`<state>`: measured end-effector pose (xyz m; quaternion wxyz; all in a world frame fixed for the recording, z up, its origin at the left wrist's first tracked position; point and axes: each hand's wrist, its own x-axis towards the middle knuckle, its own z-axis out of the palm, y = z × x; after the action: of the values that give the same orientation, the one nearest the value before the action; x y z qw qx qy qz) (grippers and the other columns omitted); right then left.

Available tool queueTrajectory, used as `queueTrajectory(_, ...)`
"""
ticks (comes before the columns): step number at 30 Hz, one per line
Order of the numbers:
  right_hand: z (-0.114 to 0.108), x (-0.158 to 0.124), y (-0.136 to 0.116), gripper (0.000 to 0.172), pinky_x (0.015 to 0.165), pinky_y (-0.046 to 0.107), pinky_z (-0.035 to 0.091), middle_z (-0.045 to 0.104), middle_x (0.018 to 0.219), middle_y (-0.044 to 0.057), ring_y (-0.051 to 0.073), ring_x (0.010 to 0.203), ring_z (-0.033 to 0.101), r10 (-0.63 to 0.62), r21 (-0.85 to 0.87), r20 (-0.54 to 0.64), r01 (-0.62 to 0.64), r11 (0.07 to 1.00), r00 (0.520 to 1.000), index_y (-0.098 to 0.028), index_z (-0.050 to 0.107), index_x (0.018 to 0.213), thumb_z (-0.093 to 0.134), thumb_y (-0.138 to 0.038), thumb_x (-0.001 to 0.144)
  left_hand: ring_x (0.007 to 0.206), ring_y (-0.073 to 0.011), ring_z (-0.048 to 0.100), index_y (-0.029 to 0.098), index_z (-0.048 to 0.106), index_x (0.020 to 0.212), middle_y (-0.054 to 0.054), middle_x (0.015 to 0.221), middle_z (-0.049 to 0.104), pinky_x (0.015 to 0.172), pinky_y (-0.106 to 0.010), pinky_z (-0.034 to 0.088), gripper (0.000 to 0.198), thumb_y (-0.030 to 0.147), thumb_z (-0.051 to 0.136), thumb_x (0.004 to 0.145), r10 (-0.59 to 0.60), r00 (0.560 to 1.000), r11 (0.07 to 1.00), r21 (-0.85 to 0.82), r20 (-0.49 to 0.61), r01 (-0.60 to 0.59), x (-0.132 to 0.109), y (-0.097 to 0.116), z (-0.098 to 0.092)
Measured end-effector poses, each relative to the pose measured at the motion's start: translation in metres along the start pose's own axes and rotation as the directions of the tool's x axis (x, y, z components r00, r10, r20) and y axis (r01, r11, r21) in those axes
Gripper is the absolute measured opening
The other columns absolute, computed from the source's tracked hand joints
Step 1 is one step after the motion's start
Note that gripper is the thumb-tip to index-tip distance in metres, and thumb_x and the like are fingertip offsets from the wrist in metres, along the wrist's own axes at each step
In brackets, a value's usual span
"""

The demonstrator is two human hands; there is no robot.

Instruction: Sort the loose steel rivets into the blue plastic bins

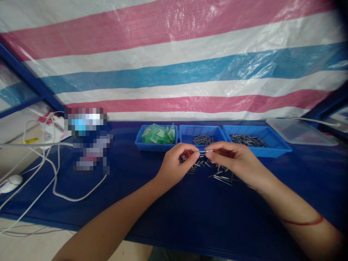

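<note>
Between my two hands a thin metal rod (202, 151) is held level, one end in each pinch. My left hand (178, 163) grips its left end between thumb and forefinger, the other fingers curled under. At the rod's right end, the thumb and fingertips of my right hand (233, 157) are closed on it. Several similar loose metal rods (223, 178) lie scattered on the dark blue table top beneath and beside my hands. What kind of part the rod is, I cannot make out.
Behind my hands stand three blue bins: the left holds green packets (159, 134), the middle metal pieces (203, 140), the right darker metal pieces (248, 140). A clear plastic lid (301, 131) lies at right. White cables (56, 177) and a mouse (11, 183) are at left.
</note>
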<state>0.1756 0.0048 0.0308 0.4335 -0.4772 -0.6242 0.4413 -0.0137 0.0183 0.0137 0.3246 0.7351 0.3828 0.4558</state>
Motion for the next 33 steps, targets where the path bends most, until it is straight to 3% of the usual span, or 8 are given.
queueTrajectory(6, -0.002, 0.000, -0.002, 0.028, 0.055, 0.026, 0.045, 0.060, 0.065, 0.001, 0.013, 0.060, 0.055, -0.075, -0.157, -0.036, 0.068, 0.985, 0.997, -0.020, 0.066, 0.077, 0.059, -0.048, 0.080, 0.075, -0.0132, 0.061, 0.016, 0.063, 0.090, -0.003, 0.084, 0.068, 0.070, -0.024, 0.046, 0.018, 0.031, 0.055, 0.087, -0.022, 0.991, 0.997, 0.079, 0.132, 0.012, 0.000, -0.001, 0.001)
queueTrajectory(9, -0.011, 0.003, 0.000, 0.026, 0.054, 0.026, 0.044, 0.059, 0.065, 0.000, 0.014, 0.059, 0.054, -0.126, -0.226, -0.186, 0.083, 0.971, 0.974, -0.021, 0.064, 0.076, 0.057, -0.045, 0.082, 0.081, -0.0147, 0.059, 0.019, 0.063, 0.099, -0.003, 0.089, 0.068, 0.076, -0.028, 0.044, 0.020, 0.032, 0.053, 0.088, 0.049, 0.972, 0.963, 0.246, 0.229, -0.107, -0.004, -0.002, 0.002)
queueTrajectory(13, -0.035, 0.008, 0.005, 0.026, 0.059, 0.032, 0.045, 0.065, 0.075, 0.005, 0.018, 0.063, 0.058, -0.208, -0.396, -0.452, 0.014, 0.918, 0.867, -0.020, 0.065, 0.082, 0.059, -0.045, 0.080, 0.099, -0.0189, 0.054, 0.028, 0.065, 0.104, 0.000, 0.105, 0.067, 0.084, -0.035, 0.036, 0.023, 0.034, 0.047, 0.092, 0.154, 0.878, 0.822, 0.434, 0.454, -0.369, -0.011, -0.002, 0.008)
queueTrajectory(15, -0.049, 0.010, 0.008, 0.026, 0.061, 0.036, 0.045, 0.066, 0.079, 0.007, 0.022, 0.066, 0.059, -0.263, -0.530, -0.516, -0.063, 0.846, 0.815, -0.021, 0.065, 0.084, 0.056, -0.046, 0.081, 0.109, -0.0211, 0.049, 0.031, 0.063, 0.110, 0.001, 0.119, 0.063, 0.088, -0.039, 0.031, 0.025, 0.036, 0.045, 0.093, 0.197, 0.831, 0.756, 0.459, 0.521, -0.467, -0.015, -0.002, 0.012)
queueTrajectory(18, -0.067, 0.012, 0.017, 0.028, 0.073, 0.046, 0.045, 0.061, 0.087, 0.009, 0.029, 0.078, 0.058, -0.347, -0.709, -0.468, -0.111, 0.696, 0.813, -0.025, 0.063, 0.090, 0.047, -0.048, 0.085, 0.115, -0.0216, 0.045, 0.034, 0.062, 0.111, 0.002, 0.127, 0.059, 0.088, -0.041, 0.027, 0.026, 0.037, 0.042, 0.094, 0.239, 0.788, 0.682, 0.480, 0.568, -0.553, -0.017, -0.003, 0.017)
queueTrajectory(20, -0.074, 0.013, 0.023, 0.031, 0.080, 0.050, 0.043, 0.059, 0.089, 0.011, 0.033, 0.084, 0.056, -0.362, -0.751, -0.433, -0.108, 0.652, 0.825, -0.026, 0.062, 0.094, 0.045, -0.049, 0.085, 0.113, -0.0198, 0.047, 0.034, 0.062, 0.110, 0.003, 0.124, 0.061, 0.087, -0.041, 0.026, 0.025, 0.036, 0.042, 0.095, 0.264, 0.776, 0.654, 0.485, 0.573, -0.581, -0.016, -0.004, 0.018)
queueTrajectory(27, -0.064, 0.016, 0.028, 0.030, 0.077, 0.046, 0.045, 0.059, 0.093, 0.013, 0.027, 0.076, 0.056, -0.376, -0.744, -0.415, -0.071, 0.664, 0.829, -0.021, 0.064, 0.100, 0.050, -0.042, 0.084, 0.101, -0.0172, 0.053, 0.027, 0.064, 0.095, 0.005, 0.103, 0.067, 0.085, -0.041, 0.025, 0.019, 0.033, 0.046, 0.094, 0.282, 0.777, 0.584, 0.541, 0.563, -0.605, -0.014, -0.005, 0.017)
queueTrajectory(33, -0.041, 0.014, 0.019, 0.020, 0.075, 0.037, 0.047, 0.065, 0.092, 0.007, 0.021, 0.078, 0.060, -0.471, -0.738, -0.360, 0.063, 0.672, 0.805, -0.019, 0.067, 0.089, 0.055, -0.033, 0.081, 0.101, -0.0178, 0.051, 0.021, 0.061, 0.092, 0.000, 0.105, 0.065, 0.083, -0.039, 0.026, 0.022, 0.029, 0.040, 0.096, 0.241, 0.803, 0.559, 0.598, 0.546, -0.575, -0.016, -0.002, 0.018)
